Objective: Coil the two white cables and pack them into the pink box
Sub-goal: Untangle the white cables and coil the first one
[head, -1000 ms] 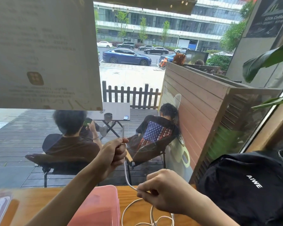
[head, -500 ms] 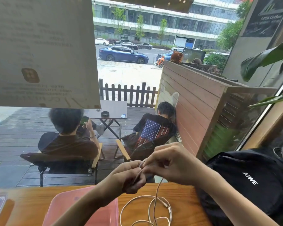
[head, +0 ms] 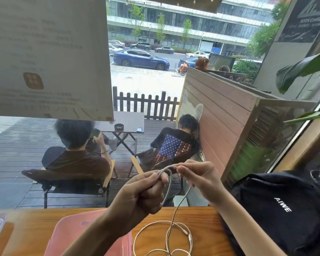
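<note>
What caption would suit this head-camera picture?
Both hands, left hand and right hand, loop a white cable above the pink box.

since a second ago the left hand [head: 140,193] drops from high on the left to the right hand's [head: 199,180] level, which rises off the wooden table; the thin white cable [head: 169,183] now arches in a small loop between them.

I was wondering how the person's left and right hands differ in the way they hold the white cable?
The left hand is a closed fist gripping the white cable; the right hand pinches it lightly. The left sits lower, the right higher. Both are raised above the wooden table, joined by one loop.
</note>
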